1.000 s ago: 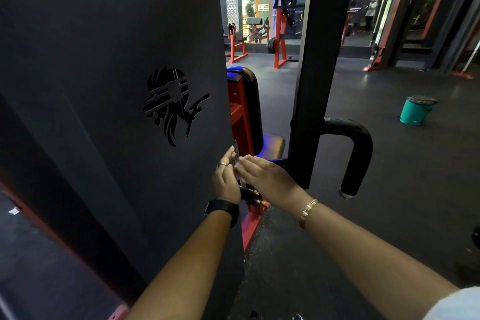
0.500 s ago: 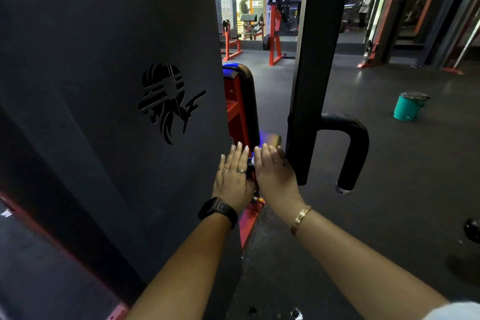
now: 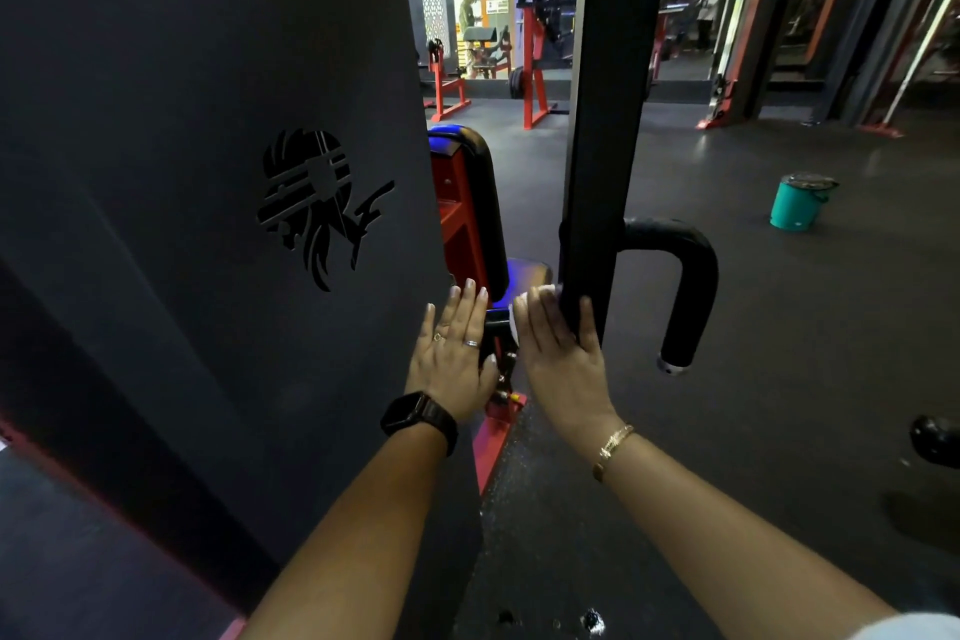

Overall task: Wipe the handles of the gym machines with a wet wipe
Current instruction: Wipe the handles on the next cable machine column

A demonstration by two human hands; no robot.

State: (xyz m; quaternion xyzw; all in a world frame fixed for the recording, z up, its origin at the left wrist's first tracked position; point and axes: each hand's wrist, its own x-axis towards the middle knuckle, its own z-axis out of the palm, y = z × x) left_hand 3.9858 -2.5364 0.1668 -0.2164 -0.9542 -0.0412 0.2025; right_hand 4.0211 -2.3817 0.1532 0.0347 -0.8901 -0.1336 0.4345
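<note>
Pressing a white wipe [image 3: 537, 295] against the foot of the black post [image 3: 608, 120], the right hand [image 3: 563, 359] lies flat with its fingers straight and its thumb on the post's near face. The wipe shows only at the fingertips. The left hand [image 3: 452, 359], fingers also straight, rests flat on the edge of the dark panel [image 3: 208, 172] and holds nothing. A short black bar [image 3: 496, 327] sits between the hands. The curved handle [image 3: 693, 286] juts from the post, right of the right hand, untouched. A teal bucket [image 3: 797, 205] stands on the floor beyond.
</note>
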